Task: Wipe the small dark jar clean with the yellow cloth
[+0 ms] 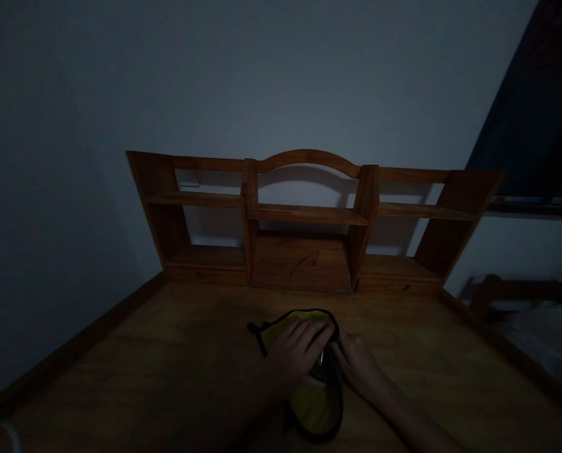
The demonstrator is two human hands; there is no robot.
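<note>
An opened pouch (316,412) with a yellow-green lining and black edging lies on the wooden desk, low in the middle of the view. My left hand (297,349) reaches over it with fingers bent and close together. Between those fingers and the thumb shows part of a dark, glossy object (319,368); its kind cannot be made out in the dim light. At the pouch's right side my right hand (355,358) is closed on the black edge, its fingertips partly hidden behind the edging.
A wooden shelf unit (308,215) with several compartments stands at the back of the desk (205,340) against a pale wall. A socket (187,178) shows behind its left side. A pale curved thing (8,433) is at the lower left. Light fabric (545,336) lies beyond the right edge.
</note>
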